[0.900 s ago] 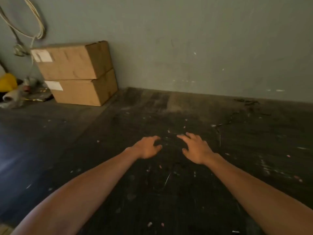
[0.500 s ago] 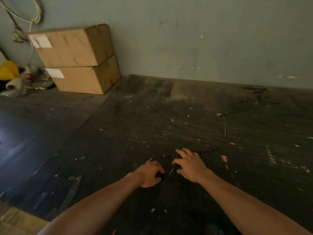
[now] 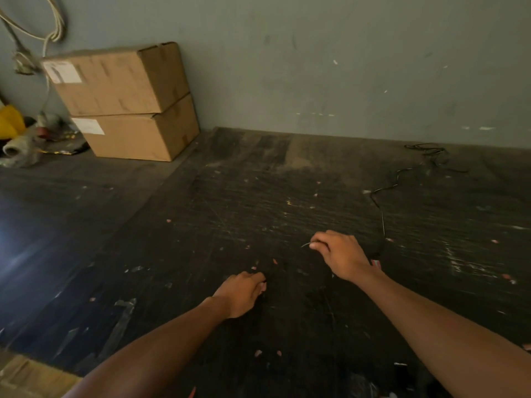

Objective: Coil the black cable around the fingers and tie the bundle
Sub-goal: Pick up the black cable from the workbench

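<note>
A thin black cable (image 3: 382,216) runs over the dark floor mat from a tangle near the far wall at the right, down towards my right hand. My right hand (image 3: 340,254) is lifted a little above the mat with thumb and fingertips pinched on a short glinting stretch of the cable. My left hand (image 3: 241,293) rests low on the mat, fingers curled together at a dark bit of cable; its grip is hard to make out against the black mat.
Two stacked cardboard boxes (image 3: 123,101) stand against the grey wall at the back left. Beside them lie a yellow object (image 3: 10,122) and clutter. Pale cords (image 3: 54,27) hang on the wall. Small pink scraps dot the dark mat (image 3: 258,196).
My hands were side by side; now the right hand has risen and moved right and away, pinching the cable. The left hand stays low. The camera has shifted.
</note>
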A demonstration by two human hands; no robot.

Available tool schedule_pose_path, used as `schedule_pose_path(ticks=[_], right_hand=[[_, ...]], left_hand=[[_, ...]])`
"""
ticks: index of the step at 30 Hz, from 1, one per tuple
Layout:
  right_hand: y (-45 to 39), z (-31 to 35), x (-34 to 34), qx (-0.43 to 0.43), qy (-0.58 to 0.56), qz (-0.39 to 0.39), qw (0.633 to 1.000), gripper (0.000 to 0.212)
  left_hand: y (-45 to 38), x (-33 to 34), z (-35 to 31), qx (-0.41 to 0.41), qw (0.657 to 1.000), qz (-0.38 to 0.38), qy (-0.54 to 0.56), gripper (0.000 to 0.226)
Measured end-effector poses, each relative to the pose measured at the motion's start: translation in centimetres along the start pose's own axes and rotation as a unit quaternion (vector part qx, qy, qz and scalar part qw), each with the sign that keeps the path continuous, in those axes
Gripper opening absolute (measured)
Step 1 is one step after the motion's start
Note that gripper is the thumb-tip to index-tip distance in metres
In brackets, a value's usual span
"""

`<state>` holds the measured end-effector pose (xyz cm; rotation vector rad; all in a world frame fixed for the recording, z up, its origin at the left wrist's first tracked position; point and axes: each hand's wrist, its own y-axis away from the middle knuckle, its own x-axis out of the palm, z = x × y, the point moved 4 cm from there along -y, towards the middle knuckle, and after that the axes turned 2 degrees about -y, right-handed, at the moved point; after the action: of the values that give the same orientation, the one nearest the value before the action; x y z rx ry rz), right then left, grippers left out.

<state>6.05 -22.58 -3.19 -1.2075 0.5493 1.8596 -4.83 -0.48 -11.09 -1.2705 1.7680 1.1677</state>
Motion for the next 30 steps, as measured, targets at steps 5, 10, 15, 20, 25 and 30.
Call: schedule_pose_path(ticks=[5,10,15,20,25,30], right_hand=[[-0.6,-1.6,-3.1,0.052,-0.061,-0.062,0.995,0.015],[-0.9,-2.0,-3.8,0.062,-0.024,0.009,0.998,0.032],[-1.5,0.1,-5.3,-0.044,0.048,-0.026,0.998,0.033],[-1.6,0.7,-7.9,-0.108,0.005,0.012,0.994,0.033],[-0.8,0.6,-9.3,-0.118,0.0,-0.013,0.993,0.03],[-1.0,1.1,-10.6,-0.089,-0.079,-0.079,0.99,0.026]], left_hand=[[-0.3,-1.7,0.1,-0.029,0.995,-0.027,0.096,0.02],[-1.1,-4.3,-2.4,0.017,0.987,-0.039,0.154,0.023],[-2.3,-6.7,-6.6,0.06,0.966,-0.017,0.25,0.028],[-3.2,-9.0,-8.7,0.066,0.914,-0.037,0.398,0.03],[-3.3,-10.6,-9.4,0.032,0.841,-0.025,0.539,0.032],[-1.8,-11.8,-12.1,0.077,0.777,0.088,0.619,0.027]])
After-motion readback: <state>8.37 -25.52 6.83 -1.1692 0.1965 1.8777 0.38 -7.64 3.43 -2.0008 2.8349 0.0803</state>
